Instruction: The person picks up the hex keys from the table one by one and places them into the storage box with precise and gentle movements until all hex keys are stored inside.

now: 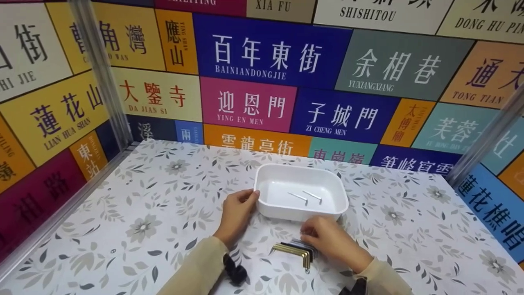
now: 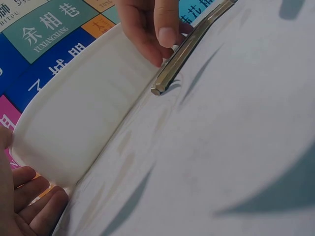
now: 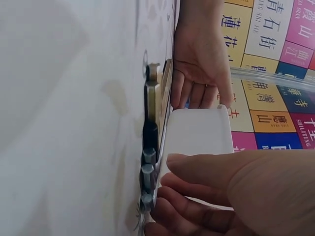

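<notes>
Tray (image 1: 282, 213) sits toward the surface's (image 1: 102, 246) far edge, two keys (image 1: 312, 196) inside; left hand (image 1: 237, 214) pinches its left end. Right hand (image 1: 332, 242), fingers bent, reaches other keys (image 1: 291, 249) by its near wall; whether gripping, I cannot tell.

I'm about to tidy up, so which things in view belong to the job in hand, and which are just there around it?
Job:
White box
Two Allen keys inside it
Row of Allen keys on the table

Just around:
Flowered tablecloth
Wall of colourful signs
</notes>
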Action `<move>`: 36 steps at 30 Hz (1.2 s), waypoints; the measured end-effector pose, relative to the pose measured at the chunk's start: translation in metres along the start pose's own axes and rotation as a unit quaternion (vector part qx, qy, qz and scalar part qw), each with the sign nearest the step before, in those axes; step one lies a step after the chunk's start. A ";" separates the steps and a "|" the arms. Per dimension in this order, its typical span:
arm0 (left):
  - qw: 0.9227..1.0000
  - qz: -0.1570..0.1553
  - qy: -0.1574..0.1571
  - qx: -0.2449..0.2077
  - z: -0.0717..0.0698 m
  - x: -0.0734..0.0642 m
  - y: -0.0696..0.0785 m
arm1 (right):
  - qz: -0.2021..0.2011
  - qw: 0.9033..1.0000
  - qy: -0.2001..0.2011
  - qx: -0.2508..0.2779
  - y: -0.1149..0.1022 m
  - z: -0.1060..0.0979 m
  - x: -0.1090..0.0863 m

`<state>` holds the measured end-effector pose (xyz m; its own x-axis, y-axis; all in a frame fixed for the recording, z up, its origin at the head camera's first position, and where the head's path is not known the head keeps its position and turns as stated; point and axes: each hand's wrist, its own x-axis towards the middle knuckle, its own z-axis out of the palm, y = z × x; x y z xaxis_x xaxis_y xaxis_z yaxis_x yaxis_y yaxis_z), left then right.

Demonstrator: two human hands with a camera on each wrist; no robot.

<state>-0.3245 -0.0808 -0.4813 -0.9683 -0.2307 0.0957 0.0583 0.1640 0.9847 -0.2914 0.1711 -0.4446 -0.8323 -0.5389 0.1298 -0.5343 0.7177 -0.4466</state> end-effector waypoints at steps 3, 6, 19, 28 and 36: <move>1.000 -0.002 0.002 -0.002 0.000 0.000 -0.001 | -0.012 1.000 -0.013 0.009 0.002 0.001 0.001; 1.000 0.000 -0.002 -0.008 0.000 0.001 -0.002 | -0.020 0.999 -0.025 0.023 0.004 0.000 0.001; 1.000 0.006 0.014 0.006 0.002 0.000 -0.001 | -0.042 0.996 -0.061 0.043 0.010 -0.010 -0.001; 1.000 -0.018 0.011 0.006 0.001 0.000 0.001 | -0.026 0.995 -0.083 0.050 0.012 -0.015 -0.002; 1.000 -0.008 0.008 0.000 0.000 -0.001 0.000 | -0.016 0.994 -0.086 0.061 0.014 -0.015 -0.001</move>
<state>-0.3237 -0.0802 -0.4811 -0.9649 -0.2493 0.0823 0.0425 0.1609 0.9861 -0.3007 0.1883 -0.4381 -0.7724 -0.6352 -0.0029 -0.5292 0.6460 -0.5501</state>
